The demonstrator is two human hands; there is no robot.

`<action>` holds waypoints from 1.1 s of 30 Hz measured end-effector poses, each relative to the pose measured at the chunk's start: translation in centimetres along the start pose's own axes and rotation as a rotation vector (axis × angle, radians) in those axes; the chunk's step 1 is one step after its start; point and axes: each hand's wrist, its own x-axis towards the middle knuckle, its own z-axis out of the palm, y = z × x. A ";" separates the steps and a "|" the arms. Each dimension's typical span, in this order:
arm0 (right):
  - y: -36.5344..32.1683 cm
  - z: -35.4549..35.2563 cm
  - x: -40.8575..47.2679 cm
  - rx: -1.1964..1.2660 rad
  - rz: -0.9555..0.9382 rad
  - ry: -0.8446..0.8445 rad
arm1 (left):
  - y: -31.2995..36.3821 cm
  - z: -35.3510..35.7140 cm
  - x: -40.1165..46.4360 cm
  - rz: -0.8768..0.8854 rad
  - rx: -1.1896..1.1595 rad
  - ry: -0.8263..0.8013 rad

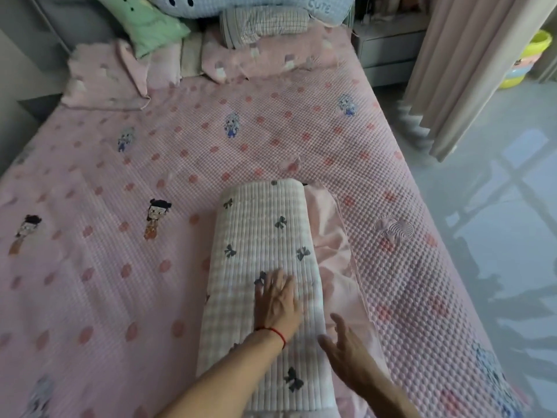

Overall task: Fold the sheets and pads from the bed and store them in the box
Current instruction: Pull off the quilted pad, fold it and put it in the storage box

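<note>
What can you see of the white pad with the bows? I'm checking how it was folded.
The white pad is quilted in narrow ribs and printed with dark bows. It looks soft and thick, folded into a long, rounded bundle lying lengthwise on the pink bed cover, beside a plain pink sheet. The left hand rests flat on it.

We see a white quilted pad (pixel 265 267) scattered with dark bows, ribbed in narrow lines. Beside it lies a plain pale pink sheet (pixel 334 267). Under both, the pink bed cover (pixel 180 152) carries red dots and small cartoon figures, its right part bubbled in texture. We catch a red string (pixel 278 334) on the left wrist. Up top, a mint green pillow (pixel 150 28), a grey checked pillow (pixel 265 24), a light blue plush (pixel 241 4). The curtain (pixel 461 70) is beige; yellow tubs (pixel 530 58) sit behind it.
</note>
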 end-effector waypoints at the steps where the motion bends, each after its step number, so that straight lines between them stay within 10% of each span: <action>1: -0.4 0.9 0.6 -0.070 -0.052 0.062 | -2.4 0.6 -0.2 -0.044 0.024 0.008; 8: -6.7 5.9 8.3 -0.495 -0.133 0.233 | -12.0 0.3 3.8 -0.100 0.012 -0.044; 33: -4.0 7.8 15.8 -0.537 -0.077 0.445 | -12.7 7.8 7.0 -0.096 0.204 0.115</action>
